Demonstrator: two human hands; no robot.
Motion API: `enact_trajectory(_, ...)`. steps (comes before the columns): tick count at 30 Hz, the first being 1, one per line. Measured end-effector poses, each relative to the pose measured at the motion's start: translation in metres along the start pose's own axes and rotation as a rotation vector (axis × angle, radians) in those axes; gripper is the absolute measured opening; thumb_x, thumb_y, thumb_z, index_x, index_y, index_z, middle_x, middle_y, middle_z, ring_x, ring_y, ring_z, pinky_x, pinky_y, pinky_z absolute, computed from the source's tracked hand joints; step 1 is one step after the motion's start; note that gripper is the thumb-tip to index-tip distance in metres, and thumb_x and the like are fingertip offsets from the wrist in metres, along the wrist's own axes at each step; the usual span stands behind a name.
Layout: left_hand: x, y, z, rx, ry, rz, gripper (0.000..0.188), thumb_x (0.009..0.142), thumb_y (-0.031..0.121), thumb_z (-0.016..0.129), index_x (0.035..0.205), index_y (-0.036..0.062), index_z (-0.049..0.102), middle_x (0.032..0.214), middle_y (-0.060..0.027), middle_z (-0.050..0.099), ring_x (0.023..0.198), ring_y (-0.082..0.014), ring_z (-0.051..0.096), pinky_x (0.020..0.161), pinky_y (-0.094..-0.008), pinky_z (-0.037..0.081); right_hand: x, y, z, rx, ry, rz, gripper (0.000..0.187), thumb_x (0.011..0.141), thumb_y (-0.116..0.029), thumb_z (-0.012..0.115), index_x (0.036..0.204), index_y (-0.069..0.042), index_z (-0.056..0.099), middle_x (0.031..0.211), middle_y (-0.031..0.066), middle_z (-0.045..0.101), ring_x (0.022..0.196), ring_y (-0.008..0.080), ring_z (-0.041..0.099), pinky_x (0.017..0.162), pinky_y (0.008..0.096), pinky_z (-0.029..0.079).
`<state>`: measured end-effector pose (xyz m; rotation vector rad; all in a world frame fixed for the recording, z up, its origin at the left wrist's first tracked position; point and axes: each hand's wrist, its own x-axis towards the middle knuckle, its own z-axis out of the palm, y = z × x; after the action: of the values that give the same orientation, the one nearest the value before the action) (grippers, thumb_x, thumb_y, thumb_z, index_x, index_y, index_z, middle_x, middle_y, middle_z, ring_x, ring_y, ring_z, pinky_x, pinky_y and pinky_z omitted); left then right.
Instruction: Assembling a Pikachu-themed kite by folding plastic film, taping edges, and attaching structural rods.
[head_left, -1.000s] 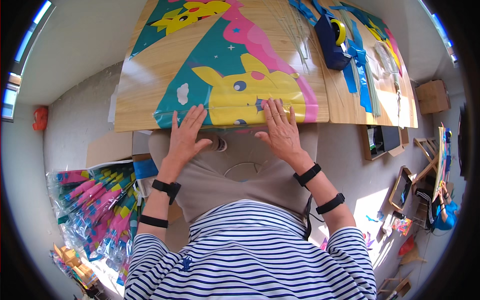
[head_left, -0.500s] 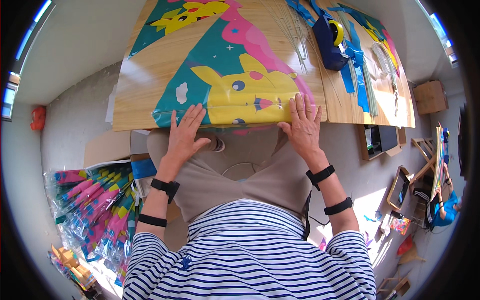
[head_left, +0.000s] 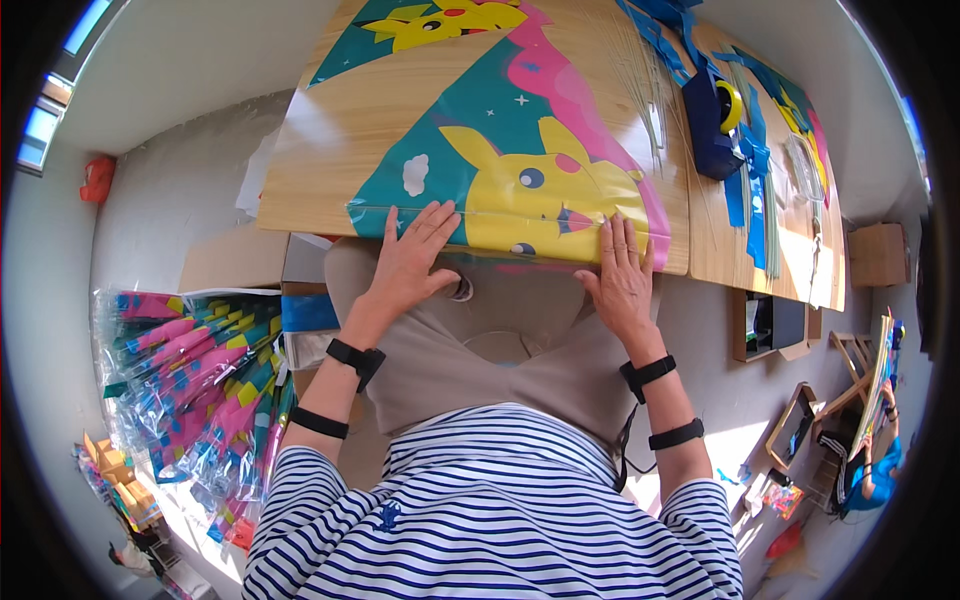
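A glossy plastic sheet [head_left: 440, 165], green and pink with a yellow cartoon character on it, lies over the near edge of the wooden table [head_left: 330, 130]. My left hand [head_left: 413, 255] rests flat on its left corner, fingers spread. Across the yellow part, toward the right, my right hand [head_left: 623, 280] presses down with open fingers. A thin straight line, like a rod or fold, runs along the sheet beneath both sets of fingertips. The sheet's near margin hangs slightly past the table edge.
A second printed sheet [head_left: 420, 28] lies farther back. To the right are a blue tape dispenser [head_left: 712, 135], thin rods [head_left: 640, 85] and blue strips [head_left: 757, 190]. Plastic-wrapped bundles [head_left: 195, 390] fill the lower left. Another person [head_left: 875, 480] works at far right.
The view has shifted, so table and sheet appear farther right. Both hands stay flat on the sheet near its edge, with hardly any movement over it.
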<state>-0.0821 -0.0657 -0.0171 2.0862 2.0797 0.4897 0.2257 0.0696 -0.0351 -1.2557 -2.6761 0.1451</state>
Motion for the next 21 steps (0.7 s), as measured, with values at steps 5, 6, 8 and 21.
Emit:
enact_trajectory(5, -0.008, -0.008, -0.011, -0.141, 0.241, -0.137, 0.067, 0.076, 0.022, 0.078, 0.137, 0.0070, 0.052, 0.150, -0.0090, 0.045, 0.140, -0.0285, 0.038, 0.117, -0.0541, 0.022, 0.003, 0.002, -0.003, -0.081, 0.054, 0.064, 0.075, 0.095, -0.048, 0.054, 0.150, 0.000, 0.033, 0.158, 0.0165, 0.029, 0.149, 0.0319, 0.021, 0.120, 0.0544, 0.009)
enact_trajectory(6, -0.013, -0.012, -0.013, -0.146, 0.226, -0.172, 0.067, 0.076, 0.022, 0.078, 0.137, 0.0070, 0.052, 0.150, -0.0090, 0.045, 0.140, -0.0285, 0.038, 0.117, -0.0541, 0.022, 0.006, 0.000, -0.006, -0.137, 0.055, 0.099, 0.074, 0.096, -0.047, 0.053, 0.149, 0.000, 0.034, 0.158, 0.0168, 0.030, 0.149, 0.0323, 0.022, 0.120, 0.0542, 0.009)
enact_trajectory(8, -0.025, -0.021, -0.016, -0.348, 0.498, -0.423, 0.061, 0.078, 0.015, 0.076, 0.134, 0.0066, 0.054, 0.143, -0.0126, 0.052, 0.131, -0.0307, 0.049, 0.110, -0.0460, 0.037, 0.013, -0.010, -0.009, -0.126, 0.060, 0.018, 0.072, 0.097, -0.045, 0.053, 0.149, 0.000, 0.034, 0.158, 0.0167, 0.030, 0.149, 0.0327, 0.021, 0.120, 0.0541, 0.009)
enact_trajectory(21, -0.037, -0.039, 0.018, -1.239, 0.959, -1.023, 0.033, 0.081, 0.002, 0.074, 0.108, -0.0006, 0.056, 0.100, -0.0039, 0.057, 0.091, -0.0106, 0.054, 0.082, -0.0237, 0.046, 0.117, -0.138, 0.016, 0.125, -0.027, -0.435, 0.065, 0.095, -0.042, 0.057, 0.143, 0.000, 0.044, 0.152, 0.0165, 0.039, 0.145, 0.0328, 0.030, 0.117, 0.0560, 0.021)
